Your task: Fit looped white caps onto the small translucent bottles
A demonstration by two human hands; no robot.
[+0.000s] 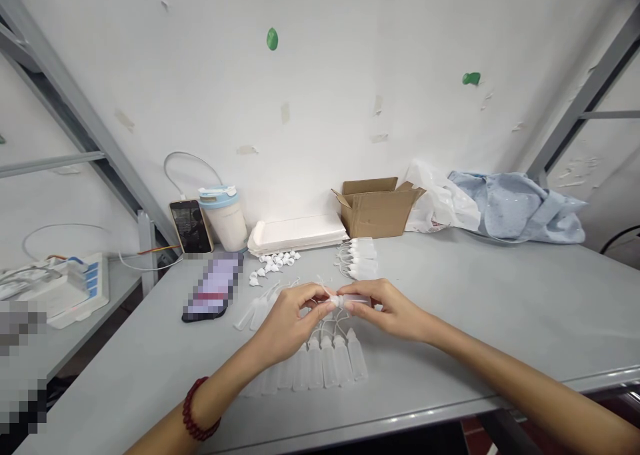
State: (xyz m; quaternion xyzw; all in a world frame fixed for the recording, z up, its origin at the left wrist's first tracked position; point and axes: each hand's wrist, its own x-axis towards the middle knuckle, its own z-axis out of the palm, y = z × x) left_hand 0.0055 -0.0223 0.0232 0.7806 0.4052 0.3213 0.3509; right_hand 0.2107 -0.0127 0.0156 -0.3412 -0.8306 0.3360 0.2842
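Both my hands meet over the middle of the grey table (475, 308). My right hand (387, 308) grips a small translucent squeeze bottle (356, 299) lying sideways. My left hand (287, 321) pinches the white cap (334, 301) at the bottle's left end. A red bead bracelet (193, 411) circles my left wrist. Below my hands, several more capped bottles (327, 361) lie side by side in a row. Loose white caps (273, 263) are scattered further back, and another group of bottles (361, 256) lies to their right.
At the back stand an open cardboard box (376, 207), white trays (297, 233), a lidded cup (225, 216), an upright phone (191, 226) on a cable, a plastic bag (437, 201) and blue cloth (515, 205). A second phone (214, 288) lies flat at left. A power strip (70, 288) sits on the side table.
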